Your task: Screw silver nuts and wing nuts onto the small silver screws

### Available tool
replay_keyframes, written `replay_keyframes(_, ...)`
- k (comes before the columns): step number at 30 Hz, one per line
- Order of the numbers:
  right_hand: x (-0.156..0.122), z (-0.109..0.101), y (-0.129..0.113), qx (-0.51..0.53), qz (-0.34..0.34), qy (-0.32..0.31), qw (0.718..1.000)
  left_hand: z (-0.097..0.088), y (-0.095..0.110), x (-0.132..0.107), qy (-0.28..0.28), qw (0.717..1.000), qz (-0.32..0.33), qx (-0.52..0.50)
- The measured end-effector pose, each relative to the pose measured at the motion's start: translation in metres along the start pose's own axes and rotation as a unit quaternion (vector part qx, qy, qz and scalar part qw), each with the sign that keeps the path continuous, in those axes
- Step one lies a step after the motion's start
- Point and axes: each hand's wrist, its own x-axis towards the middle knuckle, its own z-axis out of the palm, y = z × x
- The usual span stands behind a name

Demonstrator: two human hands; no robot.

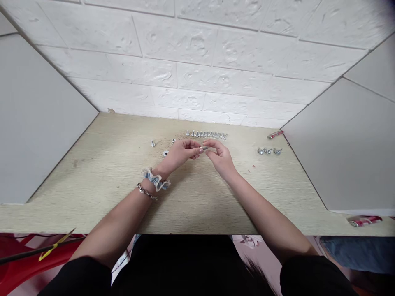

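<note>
My left hand and my right hand meet above the middle of the wooden table. Between their fingertips they pinch a small silver bolt. Both hands have fingers closed around it. Just behind the hands lies a row of several silver bolts. Loose small metal parts sit to the left: a bolt, a washer and another piece. My left wrist wears a blue scrunchie and a chain bracelet.
A small cluster of silver wing-shaped fasteners lies at the right. A red-handled tool rests at the back right corner. White panels flank the table; a white brick wall stands behind. A red-and-silver object lies at the front right edge.
</note>
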Motion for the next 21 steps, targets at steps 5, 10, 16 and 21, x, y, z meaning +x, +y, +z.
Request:
replay_keyframes(5, 0.0038, -0.0044, 0.0023, 0.024, 0.125, -0.039, 0.991, 0.0003, -0.0052, -0.0009, 0.052, 0.982, 0.096, 0.156)
replay_keyframes(10, 0.0052, -0.007, 0.0035, 0.002, 0.204, -0.133, 0.97, 0.0035, -0.0057, -0.0059, 0.03, 0.943, 0.178, 0.281)
replay_keyframes(16, 0.0052, -0.0055, 0.0071, 0.008, 0.193, -0.145, 0.97, 0.0036, -0.0041, -0.0056, 0.023, 0.936, 0.181, 0.303)
replay_keyframes(21, 0.0051, -0.0048, 0.0063, 0.029, 0.166, -0.128, 0.977, 0.0011, -0.0019, -0.0039, 0.02, 0.944, 0.156, 0.291)
